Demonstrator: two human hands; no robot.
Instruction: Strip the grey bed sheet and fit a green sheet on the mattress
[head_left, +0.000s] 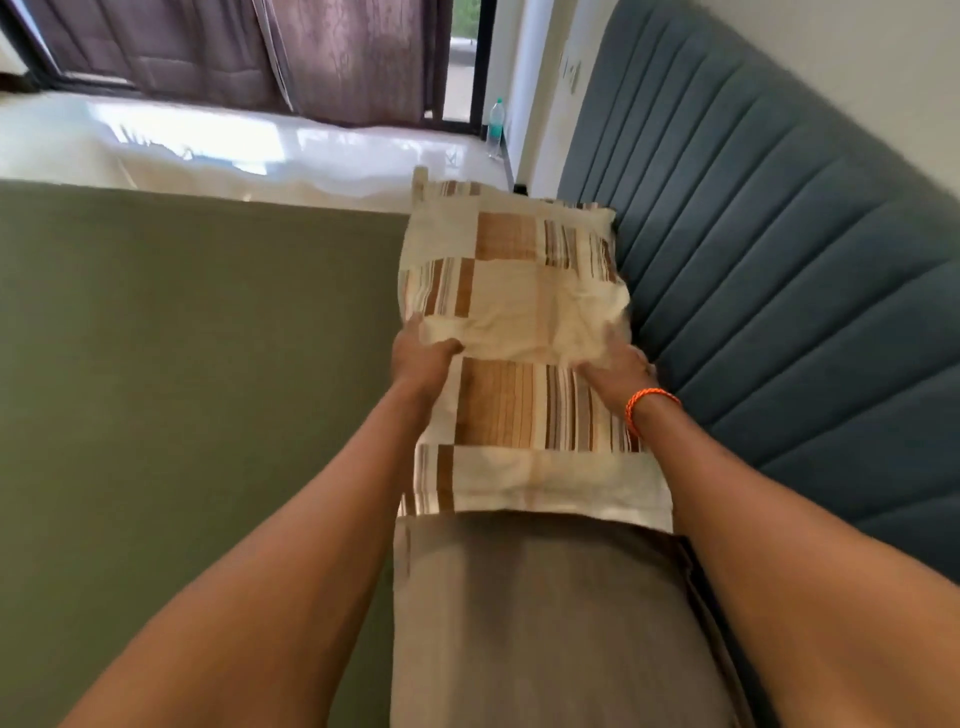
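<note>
A green sheet (182, 364) lies flat and smooth over the mattress, filling the left half of the view. A cream and brown checked pillow (514, 291) lies along the headboard side. My left hand (423, 358) grips its left edge, thumb on top of the fabric. At the pillow's right edge my right hand (618, 371), with an orange thread band on the wrist, holds the cloth with curled fingers. A grey-brown pillow (550, 623) lies just nearer to me, touching the checked one. No grey sheet is in view.
A padded blue-grey headboard (779, 291) runs along the right. Beyond the bed is a glossy pale floor (234, 145), brown curtains (322, 57) at a window, and a plastic water bottle (496, 127) standing by the wall.
</note>
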